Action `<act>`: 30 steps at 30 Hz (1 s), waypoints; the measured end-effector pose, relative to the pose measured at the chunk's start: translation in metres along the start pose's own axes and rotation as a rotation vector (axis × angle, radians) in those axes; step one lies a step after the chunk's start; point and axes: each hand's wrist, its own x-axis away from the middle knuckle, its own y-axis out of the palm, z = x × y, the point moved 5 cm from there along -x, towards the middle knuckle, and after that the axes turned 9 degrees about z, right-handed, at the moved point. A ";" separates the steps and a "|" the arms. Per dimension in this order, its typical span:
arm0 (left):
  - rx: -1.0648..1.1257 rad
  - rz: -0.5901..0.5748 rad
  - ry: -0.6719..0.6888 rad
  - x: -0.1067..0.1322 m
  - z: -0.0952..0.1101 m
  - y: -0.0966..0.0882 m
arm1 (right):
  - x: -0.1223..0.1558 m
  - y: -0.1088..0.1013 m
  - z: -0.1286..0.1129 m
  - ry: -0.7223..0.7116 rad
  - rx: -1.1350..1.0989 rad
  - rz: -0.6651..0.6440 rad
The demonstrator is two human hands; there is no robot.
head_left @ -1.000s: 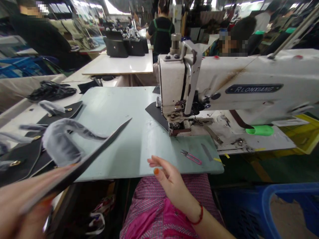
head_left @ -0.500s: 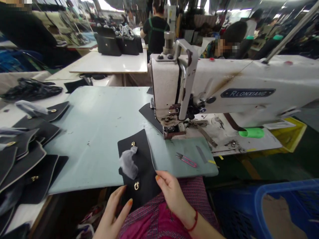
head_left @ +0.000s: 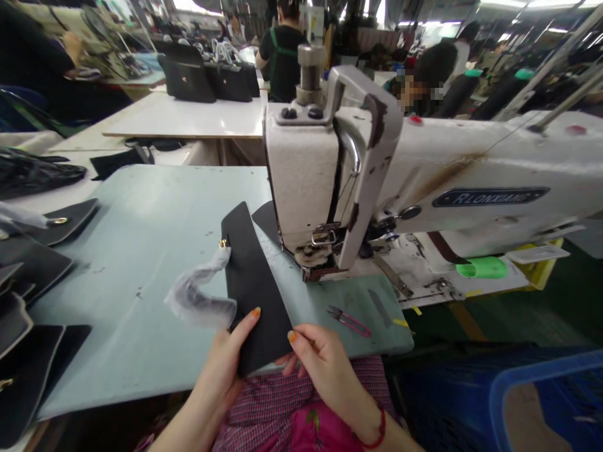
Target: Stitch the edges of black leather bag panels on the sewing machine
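Observation:
A black leather bag panel (head_left: pixel 257 282) is tilted over the front of the pale green table, just left of the sewing machine's head. My left hand (head_left: pixel 230 355) grips its lower left side, thumb on top and fingers hidden beneath. At its lower right edge, my right hand (head_left: pixel 320 358) pinches the panel between thumb and fingers. A handle wrapped in clear plastic (head_left: pixel 200 292) hangs off the panel's left side, by a gold buckle (head_left: pixel 223 243). Another black panel (head_left: pixel 268 221) lies partly behind the machine head.
The white sewing machine (head_left: pixel 306 182) stands to the right. Pink thread snips (head_left: pixel 349 320) lie on the pale green table (head_left: pixel 155 238). Black panels (head_left: pixel 32 358) are piled at the left. A blue basket (head_left: pixel 499 383) sits low at the right, and black bags (head_left: pixel 191 78) stand on a far table.
The panel has moved up and been tilted, so its handle now hangs out to the left. My left hand has closed on its edge. The view has shifted slightly.

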 end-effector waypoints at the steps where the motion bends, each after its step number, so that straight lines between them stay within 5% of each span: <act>1: -0.004 -0.015 0.055 -0.008 0.012 0.012 | -0.008 -0.002 -0.006 -0.008 0.012 -0.004; 5: -0.041 -0.121 0.168 -0.041 0.046 0.053 | -0.039 -0.012 -0.030 -0.071 0.010 0.048; 9: -0.092 -0.163 0.223 -0.064 0.059 0.073 | -0.058 -0.019 -0.036 -0.065 -0.048 0.110; 23: -0.101 -0.193 0.245 -0.069 0.063 0.084 | -0.063 -0.024 -0.038 -0.121 -0.056 0.180; 30: -0.202 -0.455 0.044 -0.060 0.052 0.080 | -0.061 -0.025 -0.045 -0.166 0.000 0.243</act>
